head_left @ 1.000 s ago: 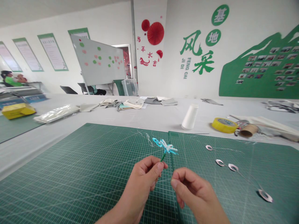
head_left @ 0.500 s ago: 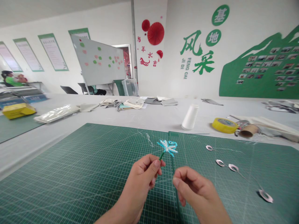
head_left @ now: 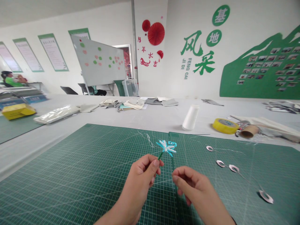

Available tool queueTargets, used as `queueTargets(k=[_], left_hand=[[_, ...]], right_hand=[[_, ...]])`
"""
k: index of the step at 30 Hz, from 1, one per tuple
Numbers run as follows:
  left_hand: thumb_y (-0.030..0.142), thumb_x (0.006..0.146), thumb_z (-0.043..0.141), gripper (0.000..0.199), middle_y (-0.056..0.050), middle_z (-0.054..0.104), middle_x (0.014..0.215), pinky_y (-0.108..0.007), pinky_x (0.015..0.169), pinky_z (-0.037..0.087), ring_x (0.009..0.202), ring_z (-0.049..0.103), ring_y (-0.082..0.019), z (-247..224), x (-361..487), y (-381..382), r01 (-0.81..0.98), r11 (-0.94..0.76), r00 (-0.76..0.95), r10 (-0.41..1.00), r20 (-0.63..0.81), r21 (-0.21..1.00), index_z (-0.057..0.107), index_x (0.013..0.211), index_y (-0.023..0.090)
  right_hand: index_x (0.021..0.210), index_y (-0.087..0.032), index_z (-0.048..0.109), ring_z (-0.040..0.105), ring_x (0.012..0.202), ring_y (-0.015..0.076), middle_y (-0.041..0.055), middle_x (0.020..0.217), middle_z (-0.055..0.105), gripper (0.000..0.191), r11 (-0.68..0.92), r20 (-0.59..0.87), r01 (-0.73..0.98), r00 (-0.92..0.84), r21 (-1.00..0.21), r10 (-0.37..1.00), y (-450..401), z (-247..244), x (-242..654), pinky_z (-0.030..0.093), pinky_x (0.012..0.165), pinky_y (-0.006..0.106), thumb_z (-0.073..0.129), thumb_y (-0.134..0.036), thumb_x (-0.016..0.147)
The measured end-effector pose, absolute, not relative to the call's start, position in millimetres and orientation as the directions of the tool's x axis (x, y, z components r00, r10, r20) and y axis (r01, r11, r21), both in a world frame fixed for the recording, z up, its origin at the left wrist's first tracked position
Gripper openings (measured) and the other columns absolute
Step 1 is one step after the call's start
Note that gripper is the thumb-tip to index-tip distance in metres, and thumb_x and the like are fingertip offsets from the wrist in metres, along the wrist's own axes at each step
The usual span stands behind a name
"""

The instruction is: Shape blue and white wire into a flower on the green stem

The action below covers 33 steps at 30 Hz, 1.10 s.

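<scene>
Between the thumb and fingers of my left hand (head_left: 150,172) is the green stem of a blue beaded flower (head_left: 166,147). The flower tilts up and to the right, with rows of white pearl-like beads on light blue petals and a curled blue piece at its right. My right hand (head_left: 191,184) is close by on the right, below the flower, thumb and forefinger pinched together. Whatever the pinch holds, if anything, is too small to make out. Both hands are above green cutting mats (head_left: 93,156).
On the right mat lie several pale oval rings (head_left: 233,168) with thin strands. Behind the mats are a white thread cone (head_left: 191,117), a yellow tape roll (head_left: 225,125) and a cardboard tube (head_left: 249,131). Fabric pieces (head_left: 134,103) lie farther back. A person (head_left: 12,79) sits far left.
My left hand and the flower have shifted slightly left. The right hand has also moved a little left and up, still pinched.
</scene>
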<state>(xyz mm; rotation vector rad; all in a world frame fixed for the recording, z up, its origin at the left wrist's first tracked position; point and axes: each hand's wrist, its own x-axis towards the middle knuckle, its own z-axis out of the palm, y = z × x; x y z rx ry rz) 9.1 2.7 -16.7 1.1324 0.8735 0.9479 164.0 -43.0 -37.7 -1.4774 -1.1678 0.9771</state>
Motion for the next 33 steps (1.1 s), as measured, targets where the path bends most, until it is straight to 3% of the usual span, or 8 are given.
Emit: queueTargets(k=[3,5,7,9,12,15,23,33], left_hand=[[0.033,0.086,0.055,0.02,0.004,0.052,0.068,-0.021,0.046,0.02,0.049,0.031,-0.006,-15.4,9.4,2.5,-0.128,0.138,0.346,0.934,-0.086,0.982,0.06,0.077,0.017],[0.033,0.086,0.055,0.019,0.004,0.052,0.067,-0.021,0.046,0.021,0.049,0.033,-0.007,-16.1,10.0,1.9,-0.097,0.13,0.348,0.933,-0.089,0.987,0.06,0.077,0.017],[0.033,0.085,0.056,0.018,0.004,0.053,0.066,-0.021,0.046,0.023,0.05,0.035,-0.007,-18.3,11.1,0.7,-0.06,0.123,0.36,0.928,-0.094,0.991,0.061,0.076,0.017],[0.033,0.084,0.056,0.019,0.003,0.053,0.065,-0.022,0.047,0.024,0.051,0.037,-0.008,-20.7,12.5,-0.6,-0.019,0.102,0.367,0.926,-0.088,0.995,0.061,0.074,0.017],[0.03,0.084,0.056,0.018,0.003,0.051,0.062,-0.022,0.047,0.026,0.051,0.037,-0.009,-22.3,15.0,-2.4,0.015,0.068,0.372,0.925,-0.069,0.998,0.061,0.072,0.017],[0.029,0.083,0.056,0.018,0.004,0.049,0.058,-0.022,0.045,0.024,0.048,0.036,-0.009,-21.0,16.9,-3.8,-0.011,0.069,0.404,0.913,-0.058,0.998,0.06,0.071,0.017],[0.036,0.082,0.06,0.023,0.006,0.04,0.054,-0.022,0.046,0.022,0.049,0.031,-0.009,-22.4,15.3,-4.4,-0.028,0.101,0.444,0.892,-0.079,0.994,0.059,0.069,0.017],[0.033,0.078,0.066,0.019,0.004,0.047,0.064,-0.021,0.043,0.017,0.047,0.025,-0.006,-17.7,16.2,-3.9,-0.171,0.209,0.459,0.882,-0.11,0.963,0.061,0.076,0.016]], right_hand=[[0.106,-0.018,0.061,0.046,0.042,0.0099,0.0016,0.072,0.063,0.034,-0.047,0.02,0.246,0.266,-0.968,0.964,-43.1,-39.3,170.1,0.035,0.035,0.022,0.059,-0.036,0.077],[0.121,-0.02,0.052,0.042,0.037,0.0078,0.0009,0.073,0.063,0.043,-0.036,0.006,0.174,0.234,-0.984,0.972,-46.1,-36.9,169.0,0.035,0.036,0.023,0.054,-0.039,0.083],[0.124,-0.021,0.05,0.046,0.039,0.0084,0.0011,0.073,0.064,0.043,-0.015,-0.009,0.047,0.141,-0.999,0.99,-50.2,-32.9,163.2,0.04,0.039,0.024,0.05,-0.043,0.087],[0.12,-0.021,0.054,0.055,0.048,0.0105,0.0042,0.083,0.066,0.042,-0.005,-0.009,-0.07,0.046,-0.998,0.999,-53.5,-29.3,154.8,0.048,0.049,0.027,0.053,-0.045,0.086],[0.108,-0.021,0.062,0.063,0.066,0.0141,0.0055,0.093,0.066,0.038,0.009,-0.001,-0.231,0.043,-0.973,0.999,-53.5,-29.2,144.2,0.053,0.06,0.029,0.067,-0.044,0.078],[0.095,-0.02,0.064,0.062,0.063,0.0135,0.0012,0.077,0.067,0.033,0.039,0.006,-0.315,0.103,-0.948,0.995,-49.2,-34.6,141.0,0.051,0.054,0.025,0.075,-0.041,0.071],[0.076,-0.016,0.066,0.052,0.045,0.0089,-0.0044,0.051,0.057,0.029,-0.013,-0.044,-0.19,0.162,-0.982,0.986,-48.2,-32.6,145.9,0.044,0.043,0.02,0.075,-0.044,0.069],[0.069,-0.018,0.063,0.046,0.046,0.0097,-0.005,0.05,0.051,0.03,0.016,0.006,-0.041,0.219,-0.999,0.976,-50.7,-29.4,149.0,0.038,0.044,0.021,0.068,-0.047,0.073]])
